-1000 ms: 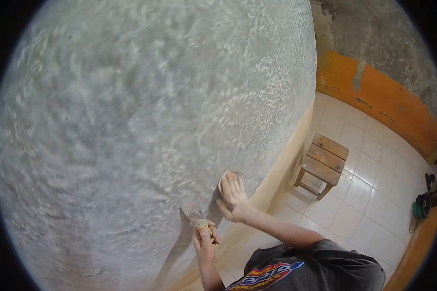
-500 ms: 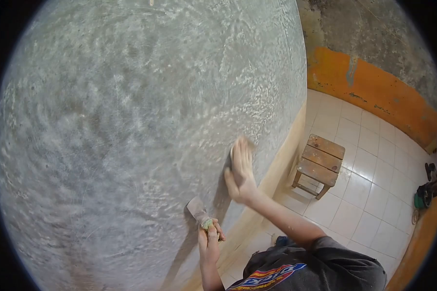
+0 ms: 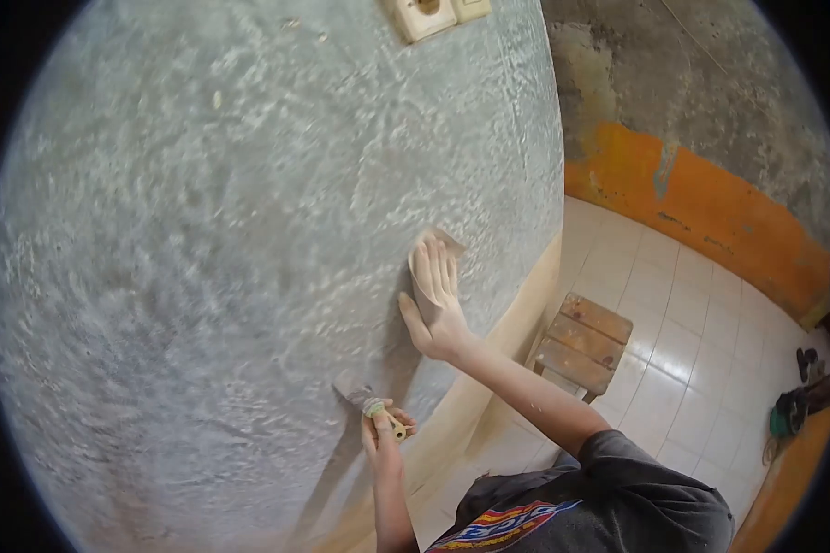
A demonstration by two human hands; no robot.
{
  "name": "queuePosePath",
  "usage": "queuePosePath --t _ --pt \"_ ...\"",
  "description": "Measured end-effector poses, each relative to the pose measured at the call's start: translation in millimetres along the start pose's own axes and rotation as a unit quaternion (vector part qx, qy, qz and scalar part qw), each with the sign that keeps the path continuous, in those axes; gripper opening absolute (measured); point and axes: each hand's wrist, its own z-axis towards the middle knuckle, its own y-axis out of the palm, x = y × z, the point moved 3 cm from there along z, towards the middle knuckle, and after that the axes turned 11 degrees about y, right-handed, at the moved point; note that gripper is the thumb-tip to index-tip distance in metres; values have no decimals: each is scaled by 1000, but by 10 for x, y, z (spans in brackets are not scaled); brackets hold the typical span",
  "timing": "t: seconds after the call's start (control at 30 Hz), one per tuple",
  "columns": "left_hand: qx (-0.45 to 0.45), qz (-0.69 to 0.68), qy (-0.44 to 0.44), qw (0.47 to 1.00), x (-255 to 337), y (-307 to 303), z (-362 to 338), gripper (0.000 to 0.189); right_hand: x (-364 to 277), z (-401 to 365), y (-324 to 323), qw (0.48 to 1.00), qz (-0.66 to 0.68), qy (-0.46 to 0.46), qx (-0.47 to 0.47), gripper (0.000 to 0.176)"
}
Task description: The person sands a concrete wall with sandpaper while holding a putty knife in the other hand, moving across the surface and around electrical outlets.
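Pressed flat against the grey-green wall (image 3: 221, 203), my right hand (image 3: 438, 300) has its fingers stretched upward and its thumb out to the left. Under its palm and fingers is a thin sheet that looks like sandpaper (image 3: 450, 242), with edges showing beyond the fingertips. Lower and to the left, my left hand (image 3: 387, 435) is closed around the handle of a scraper (image 3: 352, 389). The scraper's flat blade points up and left, close to the wall; whether it touches cannot be made out.
A wooden stool (image 3: 583, 341) stands on the white tiled floor (image 3: 678, 323) to the right of the wall. An electrical socket (image 3: 424, 14) is at the top. An orange-banded wall (image 3: 710, 198) stands behind, and a dark green object (image 3: 788, 413) is at the far right.
The view has shifted, bringing the socket into sight and moving the stool lower and left. My right hand has moved up the wall with the sheet. The scraper stays in my left hand.
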Motion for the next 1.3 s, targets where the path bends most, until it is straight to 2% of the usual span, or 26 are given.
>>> queuePosePath --t 0.07,0.1,0.13,0.2,0.27,0.33,0.4,0.43,0.5,0.63,0.7,0.8,0.87,0.97,1.13,1.17,1.2,1.27,1.3 --pt "99 -12 -56 993 -28 266 20 30 117 207 -216 1000 -2 -21 6 68" --pt "112 -1 -62 992 -51 392 41 31 206 156 -246 998 -18 -60 -30 67" --pt "119 -1 -60 991 -77 506 64 31 308 68 -260 993 -34 -98 -65 65" --pt "97 -21 -61 993 -140 737 113 35 650 -177 -351 989 -42 -105 -94 62" --pt "98 -28 -54 993 -245 914 164 35 964 -280 -415 971 -119 -107 -180 63" --pt "97 -35 -46 994 -286 1080 232 36 971 63 -565 973 -93 -142 -153 62" --pt "109 -51 -54 991 -321 1225 286 36 895 560 -740 991 -51 -105 -60 63" --pt "111 -51 -54 991 -318 1289 325 36 871 746 -780 991 -49 -105 -62 63" --pt "95 -46 -51 993 -317 1392 408 37 888 995 -849 995 -13 -94 2 66" --pt "69 -45 -42 996 -455 1536 627 38 1600 326 -443 997 -62 -34 -18 70" --pt "30 -26 -22 999 -512 1576 760 39 1769 242 -514 996 -75 -28 -34 70" --pt "9 -8 -22 1000 -483 1724 910 38 1837 697 -640 997 -73 -12 -35 70" --pt "0 -12 -19 1000 -497 1821 984 38 1738 1228 -872 996 -22 -26 77 72" --pt "-10 -18 -20 1000 -478 1958 1042 38 1788 1467 -962 997 -33 -20 74 73" --pt "-14 -24 -27 999 -580 2208 1125 38 2433 743 -788 998 -52 -14 37 73" --pt "-13 -20 -33 999 -566 2280 1145 38 2539 694 -815 998 -50 -23 4 73" --pt "-10 -17 -38 999 -563 2369 1179 38 2616 713 -845 998 -47 -33 -29 73" --pt "-11 -12 -39 999 -569 2515 1234 38 2558 1135 -1025 997 -51 -46 -21 74" --pt "-14 -7 -40 999 -576 2610 1256 39 2494 1436 -1139 997 -50 -56 13 75"
